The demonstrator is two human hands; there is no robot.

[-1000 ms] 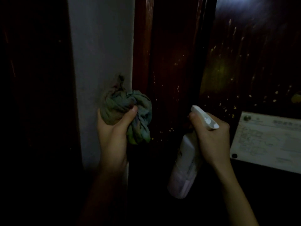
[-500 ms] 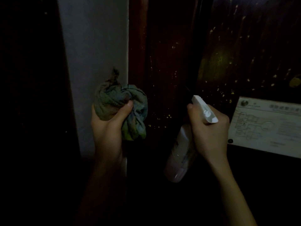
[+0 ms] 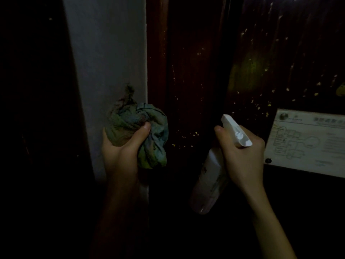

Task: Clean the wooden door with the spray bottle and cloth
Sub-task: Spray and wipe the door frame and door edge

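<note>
The right hand (image 3: 240, 156) grips the spray bottle (image 3: 212, 176), its long axis tilted, base down-left, nozzle toward the wooden door (image 3: 194, 62); the left hand (image 3: 121, 152) clutches the bunched cloth (image 3: 138, 131) at the door's left edge.

both my forearms come up from the bottom edge of the view, bare; the left runs almost straight up, the right slants in from the lower right. my left hand (image 3: 121, 152) is at mid-height, thumb side toward me, gripping a bunched cloth (image 3: 149, 131) with the thumb pressed across its front and the fingers hidden behind it. my right hand (image 3: 240, 154) is level with it and well apart to the right, back of the hand toward me, curled round the neck of the spray bottle (image 3: 211, 180), one digit lying up beside the sprayer head.
</note>
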